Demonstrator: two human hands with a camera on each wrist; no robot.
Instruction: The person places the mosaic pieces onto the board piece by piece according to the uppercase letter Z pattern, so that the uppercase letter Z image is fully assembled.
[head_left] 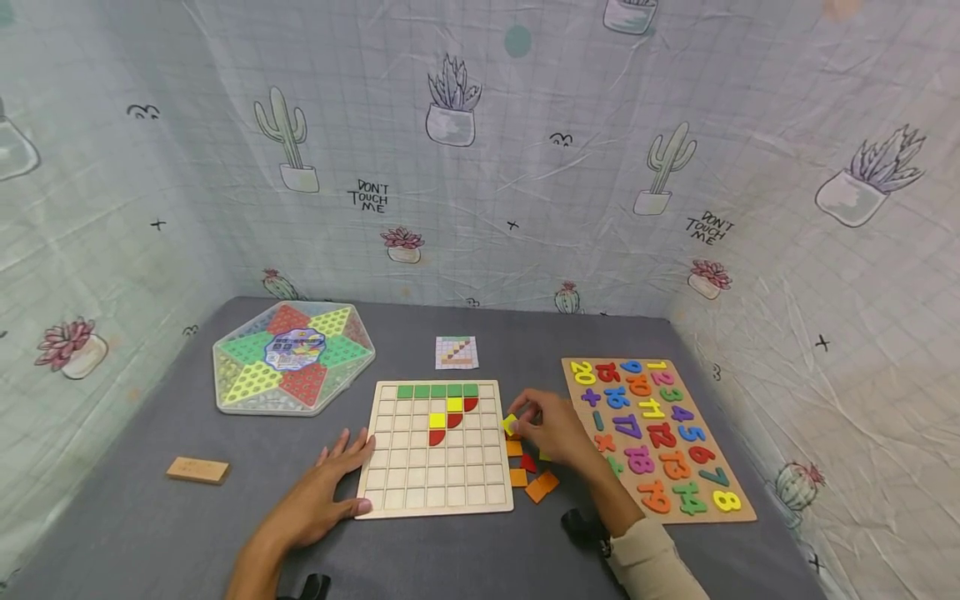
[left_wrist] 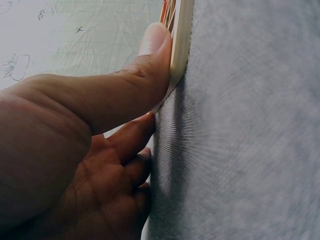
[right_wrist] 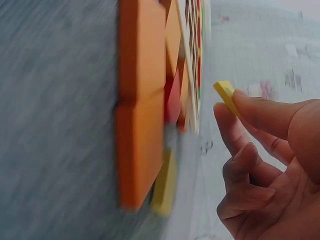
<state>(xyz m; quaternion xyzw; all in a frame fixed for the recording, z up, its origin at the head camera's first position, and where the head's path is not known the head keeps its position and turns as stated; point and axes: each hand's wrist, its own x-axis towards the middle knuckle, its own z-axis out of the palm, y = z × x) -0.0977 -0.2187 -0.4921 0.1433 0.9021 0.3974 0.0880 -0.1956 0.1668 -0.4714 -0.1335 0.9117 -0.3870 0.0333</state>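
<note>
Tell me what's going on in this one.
A person's right hand pinches a yellow tile beside a gridded wooden board, while the left hand rests against the board's left edge. In the grid sit green squares and, below, yellow squares and red pieces. Loose orange tiles lie to its right.

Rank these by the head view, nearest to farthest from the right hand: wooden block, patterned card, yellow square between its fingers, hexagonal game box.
1. Yellow square: pinched in the right hand.
2. Patterned card: ahead and left, beyond the grid board.
3. Hexagonal game box: farther left.
4. Wooden block: farthest left, closer to the person than the box.
</note>
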